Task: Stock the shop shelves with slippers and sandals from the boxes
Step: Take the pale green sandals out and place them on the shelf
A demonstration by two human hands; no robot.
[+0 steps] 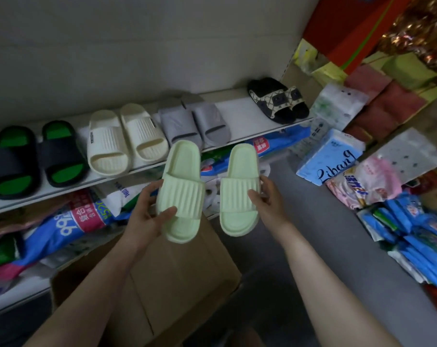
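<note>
I hold two pale green slides in front of the shelf, toes pointing away from me. My left hand [147,216] grips the left green slide [181,186] from its left side, thumb over the ribbed strap's lower edge. My right hand [267,199] grips the right green slide [238,186] from its right side, thumb on the strap. Both slides hang just below the front edge of the white shelf [240,116], above a brown cardboard box [177,279]. On the shelf stand pairs: black-and-green slides [34,156], cream slides [125,139], grey slides [195,123] and black patterned slippers [277,98].
A bare stretch of shelf lies between the grey pair and the black patterned pair. Blue and red plastic packs [69,221] fill the lower shelf. Tissue packs [330,156] and blue packets [412,236] are stacked on the right beside a grey floor strip.
</note>
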